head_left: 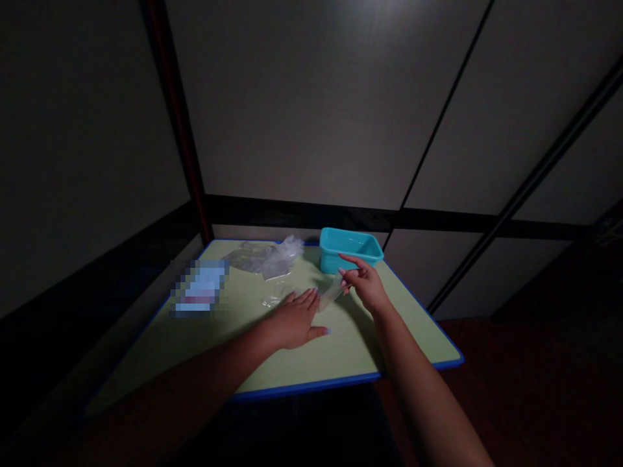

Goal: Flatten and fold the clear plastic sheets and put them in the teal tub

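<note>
Clear plastic bag (329, 293): lies/lifts near centre of the green table (350, 350), between the two hands. Long axis runs from lower left (near the left fingertips) to upper right (toward the right fingers), approx. diagonal. Upper right end is raised off the surface; lower left end is at or near table level. Bag is transparent, so edges are faint and its opening can't be made out.

Right hand (366, 284): forearm enters from bottom right, wrist roughly straight, hand turned so fingers point left. Thumb and fingers are pinched together on the raised end of the bag; index finger extends above. Grip is narrow, closed on the film.

Left hand (296, 319): forearm enters from bottom left. Palm down, flat on table, fingers spread slightly and pointing up/right, thumb out to the right. Hand is open flat, grasping nothing; fingertips are just beside the bag's lower end, and contact w/ it can't be confirmed.

Other items: teal tub (349, 250) at far edge of table, just behind the right hand. Heap of clear bags (267, 258) at far edge, left of tub. One more crumpled bit of film (273, 299) just left of the left fingertips. Blurred-out flat item (200, 288) on left side, not identifiable.

Scene is dim; table's near left corner fades into shadow.
</note>
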A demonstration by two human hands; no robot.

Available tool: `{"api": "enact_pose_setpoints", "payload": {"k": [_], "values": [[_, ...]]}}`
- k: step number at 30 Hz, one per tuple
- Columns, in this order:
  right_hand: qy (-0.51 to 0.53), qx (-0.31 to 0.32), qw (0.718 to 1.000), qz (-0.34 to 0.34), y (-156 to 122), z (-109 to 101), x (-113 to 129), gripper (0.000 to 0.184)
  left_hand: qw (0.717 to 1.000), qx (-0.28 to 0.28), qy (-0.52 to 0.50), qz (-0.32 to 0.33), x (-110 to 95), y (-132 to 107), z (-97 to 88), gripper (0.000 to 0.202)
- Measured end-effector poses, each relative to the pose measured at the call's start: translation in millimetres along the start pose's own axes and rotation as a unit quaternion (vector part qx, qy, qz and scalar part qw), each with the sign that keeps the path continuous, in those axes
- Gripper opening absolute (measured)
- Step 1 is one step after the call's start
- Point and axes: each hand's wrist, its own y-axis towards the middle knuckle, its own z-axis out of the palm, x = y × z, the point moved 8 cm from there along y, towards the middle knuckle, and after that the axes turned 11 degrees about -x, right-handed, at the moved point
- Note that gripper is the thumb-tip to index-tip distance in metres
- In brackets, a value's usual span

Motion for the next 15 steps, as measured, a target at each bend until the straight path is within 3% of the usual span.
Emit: {"api": "enact_pose_setpoints", "payload": {"k": [8, 12, 15], "values": [[0.032, -0.053, 0.996, -0.060, -0.5, 5.2, 5.4, 0.041, 1.000, -0.003, -0.013, -0.004, -3.0, -0.4, 5.3, 0.089], [0.031, -0.059, 0.994, -0.083, -2.6, 11.2, 5.8, 0.039, 1.000, -0.003, -0.018, -0.002, -2.9, -0.5, 7.3, 0.089], [0.025, -0.130, 0.989, -0.065, 0.5, -0.1, -10.7, 0.042, 1.000, 0.004, -0.023, -0.013, -1.7, -1.2, 7.9, 0.084]]}}
